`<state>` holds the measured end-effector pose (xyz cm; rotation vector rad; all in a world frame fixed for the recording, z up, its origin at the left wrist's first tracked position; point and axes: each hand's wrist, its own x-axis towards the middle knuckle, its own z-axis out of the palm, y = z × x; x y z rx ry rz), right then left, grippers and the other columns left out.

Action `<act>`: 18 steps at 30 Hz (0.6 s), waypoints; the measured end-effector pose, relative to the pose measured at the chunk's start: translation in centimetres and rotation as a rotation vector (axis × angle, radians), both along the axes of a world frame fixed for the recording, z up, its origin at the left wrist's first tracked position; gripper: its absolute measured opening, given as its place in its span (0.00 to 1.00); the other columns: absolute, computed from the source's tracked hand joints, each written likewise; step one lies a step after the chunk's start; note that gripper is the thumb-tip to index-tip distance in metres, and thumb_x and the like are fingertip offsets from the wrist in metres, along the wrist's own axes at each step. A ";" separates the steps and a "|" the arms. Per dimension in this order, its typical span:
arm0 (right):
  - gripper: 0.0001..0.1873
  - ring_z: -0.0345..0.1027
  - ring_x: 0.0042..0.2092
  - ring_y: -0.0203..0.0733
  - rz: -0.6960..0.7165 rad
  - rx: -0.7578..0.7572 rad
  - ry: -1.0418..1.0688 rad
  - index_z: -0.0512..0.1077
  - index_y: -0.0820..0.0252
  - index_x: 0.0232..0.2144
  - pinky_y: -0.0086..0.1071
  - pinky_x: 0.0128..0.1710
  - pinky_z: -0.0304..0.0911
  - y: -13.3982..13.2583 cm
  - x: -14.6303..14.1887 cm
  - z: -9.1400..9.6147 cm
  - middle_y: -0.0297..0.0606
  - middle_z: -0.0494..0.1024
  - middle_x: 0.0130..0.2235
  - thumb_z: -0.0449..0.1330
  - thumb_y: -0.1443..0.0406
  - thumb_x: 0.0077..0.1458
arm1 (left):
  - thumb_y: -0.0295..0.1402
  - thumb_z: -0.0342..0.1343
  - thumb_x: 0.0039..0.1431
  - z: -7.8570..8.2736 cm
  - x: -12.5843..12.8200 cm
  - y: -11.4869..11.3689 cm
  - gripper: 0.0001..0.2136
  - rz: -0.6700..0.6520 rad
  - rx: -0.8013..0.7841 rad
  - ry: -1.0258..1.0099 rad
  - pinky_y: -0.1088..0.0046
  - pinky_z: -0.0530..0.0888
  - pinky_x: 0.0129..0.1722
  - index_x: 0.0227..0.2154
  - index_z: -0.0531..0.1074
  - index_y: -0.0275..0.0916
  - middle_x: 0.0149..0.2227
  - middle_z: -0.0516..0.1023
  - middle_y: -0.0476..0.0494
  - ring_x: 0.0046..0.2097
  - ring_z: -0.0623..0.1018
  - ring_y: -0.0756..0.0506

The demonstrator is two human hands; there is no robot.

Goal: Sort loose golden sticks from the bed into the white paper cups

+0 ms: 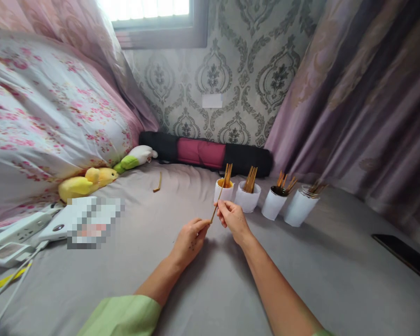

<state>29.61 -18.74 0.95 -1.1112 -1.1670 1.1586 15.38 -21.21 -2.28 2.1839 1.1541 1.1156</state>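
Note:
A thin brown stick (214, 212) slants upward between my two hands. My left hand (192, 239) pinches its lower end, and my right hand (234, 218) is closed on it higher up. Just behind the hands stands a white-wrapped cup (224, 192) with several similar sticks (227, 175) in it. To its right is a wider white-wrapped cup (248, 200) of sticks. Farther right, more sticks stand in a dark-mouthed white-wrapped container (273, 205) and a white-wrapped glass jar (301, 210). A bent brown stick (157, 183) lies on the grey sheet to the left.
A black and magenta rolled bag (201, 153) lies along the wall. Plush toys (87, 183), a white box-like device (68, 219) and a power strip (21, 233) with cables sit at left. A dark flat object (404, 256) lies at right on the grey sheet (133, 270).

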 end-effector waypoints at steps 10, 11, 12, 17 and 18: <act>0.16 0.50 0.15 0.25 -0.013 0.001 -0.060 0.67 0.64 0.26 0.22 0.11 0.45 0.0 -0.1 -0.1 0.29 0.65 0.19 0.58 0.56 0.43 | 0.35 0.44 0.56 0.4 0.3 -0.1 0.14 0.000 -0.112 -0.045 0.77 0.63 0.29 0.31 0.74 0.38 0.26 0.70 0.46 0.28 0.68 0.51; 0.15 0.50 0.15 0.25 -0.010 0.006 -0.063 0.67 0.64 0.27 0.22 0.11 0.45 0.0 -0.1 -0.1 0.30 0.66 0.20 0.57 0.56 0.43 | 0.36 0.44 0.55 0.5 0.3 -0.1 0.14 0.008 -0.130 -0.049 0.77 0.63 0.29 0.30 0.74 0.38 0.25 0.70 0.46 0.27 0.68 0.51; 0.15 0.50 0.15 0.25 -0.008 0.009 -0.066 0.67 0.64 0.27 0.22 0.11 0.45 0.0 -0.1 -0.1 0.30 0.66 0.20 0.57 0.56 0.43 | 0.36 0.44 0.55 0.5 0.3 -0.1 0.14 0.017 -0.149 -0.052 0.77 0.63 0.29 0.29 0.74 0.38 0.25 0.70 0.46 0.27 0.67 0.51; 0.15 0.51 0.16 0.26 -0.007 0.010 -0.075 0.67 0.64 0.26 0.22 0.11 0.46 0.0 0.1 -0.3 0.31 0.67 0.21 0.57 0.56 0.43 | 0.37 0.46 0.53 0.7 0.2 -0.2 0.14 0.031 -0.219 -0.110 0.76 0.65 0.31 0.32 0.75 0.38 0.27 0.74 0.46 0.30 0.70 0.50; 0.15 0.51 0.16 0.26 -0.005 0.012 -0.074 0.67 0.64 0.26 0.22 0.11 0.46 0.1 0.1 -0.3 0.31 0.67 0.21 0.57 0.56 0.43 | 0.37 0.46 0.52 0.7 0.2 -0.2 0.13 0.031 -0.232 -0.120 0.76 0.65 0.32 0.32 0.75 0.38 0.28 0.74 0.46 0.31 0.70 0.49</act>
